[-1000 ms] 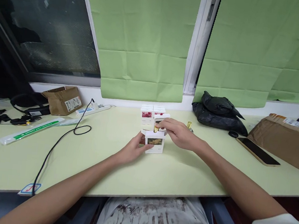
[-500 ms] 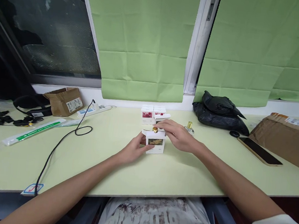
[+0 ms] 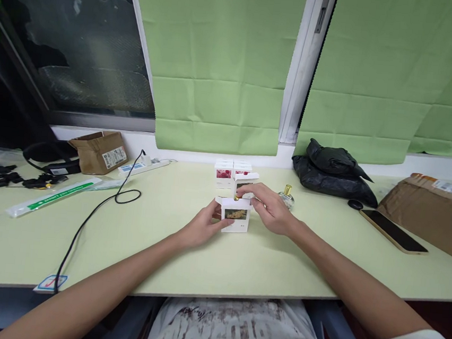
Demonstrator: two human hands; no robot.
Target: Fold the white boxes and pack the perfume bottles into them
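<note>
My left hand (image 3: 202,225) is wrapped round a small white box (image 3: 240,224) with a flower picture, upright on the table, its top flaps raised. Out of its opening shows the gold cap of a perfume bottle (image 3: 236,197); the rest of that bottle is hidden inside. My right hand (image 3: 272,208) is over the box with bent fingers, the index fingertip on the gold cap and the thumb side by the right flap. Just behind stands another white box (image 3: 246,178) with its lid flap up, partly covered by my right fingers. A glass perfume bottle (image 3: 287,198) with a gold cap is beyond my right hand.
White boxes with pink pictures (image 3: 223,174) stand at the back. To the right are a black plastic bag (image 3: 333,174), a phone (image 3: 394,231) and a large carton (image 3: 433,211). A black cable (image 3: 85,220), a small carton (image 3: 101,155) and a power strip (image 3: 142,167) are on the left.
My right index finger has bent down onto the gold cap, which shows less and sits slightly lower in the box. My left hand keeps its grip.
</note>
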